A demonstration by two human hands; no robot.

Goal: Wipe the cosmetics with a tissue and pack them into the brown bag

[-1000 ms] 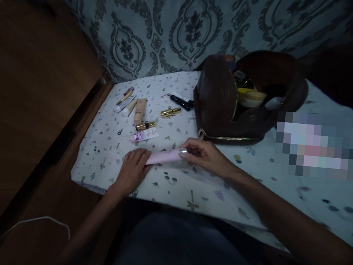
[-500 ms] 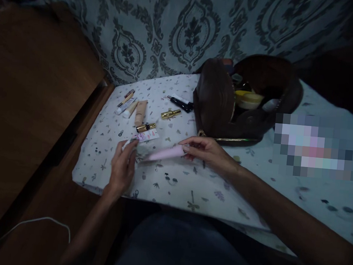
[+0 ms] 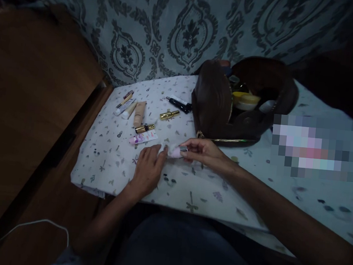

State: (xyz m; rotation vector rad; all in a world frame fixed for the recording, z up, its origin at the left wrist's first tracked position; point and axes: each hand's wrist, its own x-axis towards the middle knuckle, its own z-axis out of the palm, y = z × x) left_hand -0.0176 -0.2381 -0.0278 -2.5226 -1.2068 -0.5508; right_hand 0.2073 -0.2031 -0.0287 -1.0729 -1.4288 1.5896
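Observation:
My right hand point(image 3: 204, 151) pinches a pale pink tube point(image 3: 175, 152) by its silver-banded end, just above the table. My left hand point(image 3: 149, 165) is at the tube's other end, palm down with fingers bent round it. Between its fingertips shows a white, tissue-like piece point(image 3: 164, 148), blurred and partly hidden. Behind the left hand lies a small white and pink printed tube point(image 3: 144, 137). Close beyond it are a gold and black lipstick point(image 3: 145, 128) and a gold lipstick point(image 3: 169, 115).
An open brown cosmetic bag point(image 3: 212, 98) stands behind my right hand, with a yellow-lidded round jar point(image 3: 247, 101) inside. A beige tube point(image 3: 139, 113) and several slim tubes lie back left, a black item point(image 3: 179, 105) beside the bag. The patterned tablecloth point(image 3: 217, 194) covers the table.
My left hand has moved right, from beside the printed tube to the pink tube's end. The pink tube, blurred and fully showing before, is now partly covered by my left fingers.

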